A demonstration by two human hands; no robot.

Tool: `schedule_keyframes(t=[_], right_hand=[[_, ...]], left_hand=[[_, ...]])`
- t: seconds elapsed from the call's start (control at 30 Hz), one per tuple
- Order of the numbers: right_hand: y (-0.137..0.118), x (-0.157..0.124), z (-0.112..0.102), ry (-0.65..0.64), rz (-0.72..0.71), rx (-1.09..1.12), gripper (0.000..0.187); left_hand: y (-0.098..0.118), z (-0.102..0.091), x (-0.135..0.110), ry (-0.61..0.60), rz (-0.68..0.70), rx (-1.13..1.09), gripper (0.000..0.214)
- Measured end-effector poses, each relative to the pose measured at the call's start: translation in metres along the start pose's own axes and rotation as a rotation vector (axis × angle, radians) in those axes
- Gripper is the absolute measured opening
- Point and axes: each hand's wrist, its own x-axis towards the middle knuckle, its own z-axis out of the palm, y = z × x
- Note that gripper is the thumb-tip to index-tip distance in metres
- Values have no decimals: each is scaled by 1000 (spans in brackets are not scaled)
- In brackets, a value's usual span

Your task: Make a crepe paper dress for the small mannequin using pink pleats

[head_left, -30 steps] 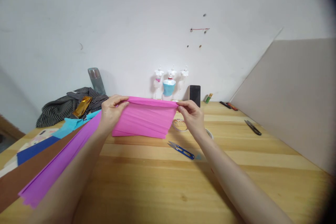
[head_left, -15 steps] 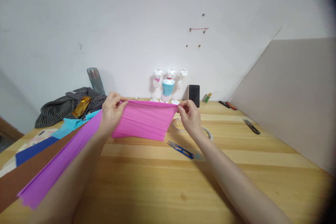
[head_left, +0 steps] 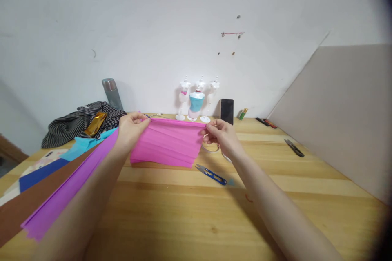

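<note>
A pink crepe paper sheet (head_left: 168, 140) hangs between my two hands, its top edge folded into a narrow band and its lower part creased lengthwise. My left hand (head_left: 130, 128) pinches the left end of that band between thumb and fingers. At the right end, my right hand (head_left: 221, 132) holds the corner, thumb on top and other fingers curled beneath. Blue-handled thread snips (head_left: 211, 174) lie on the table just below the sheet's right corner. Behind the right fingers, a ring-shaped roll (head_left: 210, 149) is partly hidden.
Small white dress forms (head_left: 196, 102) and a dark phone (head_left: 227, 111) stand by the wall. Purple (head_left: 69, 195), brown (head_left: 39, 187) and blue (head_left: 41, 174) sheets lie left, near striped cloth (head_left: 70, 124) and a bottle (head_left: 112, 93). Black snips (head_left: 294, 148) lie right.
The top edge of the pink sheet has dropped slightly. My right hand has shifted a little, its fingers now curling under the corner. The left hand keeps its pinch.
</note>
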Motion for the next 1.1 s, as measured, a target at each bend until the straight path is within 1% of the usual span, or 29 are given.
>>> schedule_keyframes(t=[0.13, 0.23, 0.3, 0.4, 0.53, 0.73, 0.9, 1.1], right_hand=[[-1, 2, -2, -27, 74, 127, 33], [-2, 3, -3, -18, 76, 169, 31], [-2, 4, -3, 4, 40, 184, 29], [-1, 4, -2, 68, -51, 200, 26], [2, 5, -3, 124, -139, 165, 18], [1, 3, -2, 144, -184, 83, 14], [-1, 1, 2, 174, -192, 76, 15], [-1, 1, 3, 183, -221, 61, 14]], left_hand=[[8, 3, -4, -16, -90, -26, 17], [11, 5, -7, -48, -114, -136, 21], [11, 6, -7, -62, -126, -199, 23], [10, 6, -7, -69, -136, -264, 23], [7, 4, -5, -67, -107, -308, 20], [4, 4, -3, -47, -88, -341, 19], [6, 6, -4, 18, -88, -345, 20], [5, 6, -3, 29, -73, -314, 15]])
